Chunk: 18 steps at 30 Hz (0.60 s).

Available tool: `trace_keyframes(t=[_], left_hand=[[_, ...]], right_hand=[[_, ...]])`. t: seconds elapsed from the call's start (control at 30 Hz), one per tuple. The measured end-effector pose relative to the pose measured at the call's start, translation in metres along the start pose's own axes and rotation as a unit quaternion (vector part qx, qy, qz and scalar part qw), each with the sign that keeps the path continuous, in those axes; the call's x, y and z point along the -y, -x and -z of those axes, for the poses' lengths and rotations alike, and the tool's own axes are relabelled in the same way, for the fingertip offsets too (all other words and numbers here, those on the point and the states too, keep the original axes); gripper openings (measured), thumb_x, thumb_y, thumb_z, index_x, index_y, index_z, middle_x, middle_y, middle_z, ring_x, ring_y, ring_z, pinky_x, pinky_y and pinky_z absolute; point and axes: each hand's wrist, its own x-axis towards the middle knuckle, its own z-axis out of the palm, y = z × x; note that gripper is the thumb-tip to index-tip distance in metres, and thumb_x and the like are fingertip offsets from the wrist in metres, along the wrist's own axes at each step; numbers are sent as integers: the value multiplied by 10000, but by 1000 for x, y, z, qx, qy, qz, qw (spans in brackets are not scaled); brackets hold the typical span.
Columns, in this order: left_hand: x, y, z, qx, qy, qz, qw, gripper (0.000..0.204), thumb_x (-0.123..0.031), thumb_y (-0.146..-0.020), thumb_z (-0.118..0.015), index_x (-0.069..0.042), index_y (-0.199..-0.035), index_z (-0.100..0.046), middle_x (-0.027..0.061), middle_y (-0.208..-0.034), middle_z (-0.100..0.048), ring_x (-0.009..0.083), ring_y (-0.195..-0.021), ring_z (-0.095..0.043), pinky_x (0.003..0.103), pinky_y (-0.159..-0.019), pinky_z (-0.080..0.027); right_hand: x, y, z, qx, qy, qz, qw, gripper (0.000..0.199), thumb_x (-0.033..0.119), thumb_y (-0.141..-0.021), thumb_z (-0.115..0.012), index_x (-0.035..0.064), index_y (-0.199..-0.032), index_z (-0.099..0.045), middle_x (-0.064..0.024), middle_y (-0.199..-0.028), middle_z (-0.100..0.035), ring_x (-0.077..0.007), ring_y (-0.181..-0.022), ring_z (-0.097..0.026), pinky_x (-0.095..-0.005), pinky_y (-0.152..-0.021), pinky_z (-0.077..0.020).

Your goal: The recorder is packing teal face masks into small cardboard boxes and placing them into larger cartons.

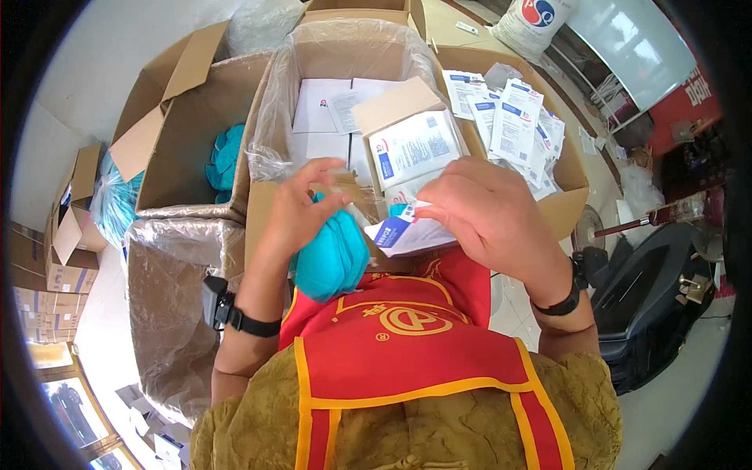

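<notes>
My left hand (301, 207) is curled at the top of a stack of teal folded face masks (333, 258), which hangs in front of my apron. Its thumb lies over the stack's upper end, and the index finger is bent away from the thumb. In my right hand (489, 215), thumb and fingers pinch the edge of a white and blue packet (407, 233). The packet is tilted, and a bit of teal shows at its mouth. Just beyond it, filled white packets (415, 147) lie stacked in the plastic-lined carton (270, 129).
Loose flat packets (517, 121) fill a carton (576, 188) on the right. At the left, another carton (184, 180) holds more teal masks (227, 160). A plastic-lined box (145, 313) stands nearer. A black chair (646, 298) is at right.
</notes>
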Motion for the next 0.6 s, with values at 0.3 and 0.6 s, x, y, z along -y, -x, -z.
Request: trace_keyframes(t=[0.3,0.6], left_hand=[[-43,13,11,254,169,-44,951,280,22,-719,-622,-25,-994,-635,16,-766,-620,77,-691,-551,242,-619,-450],[-16,11,38,120,255,98,954,245,39,-751,-633,-8,-990,-660,7,-849,-652,67,-755,-578,220,-663,-467]], right_hand=[[-3,-10,-26,15,76,111,991,148,91,-687,-621,89,-820,-558,-43,-715,-516,-211,-650,-520,-319,-538,-429],[-115,13,62,-84,102,-298,945,172,214,-908,-535,56,-907,-603,-92,-731,-597,-161,-676,-566,-307,-641,-456]])
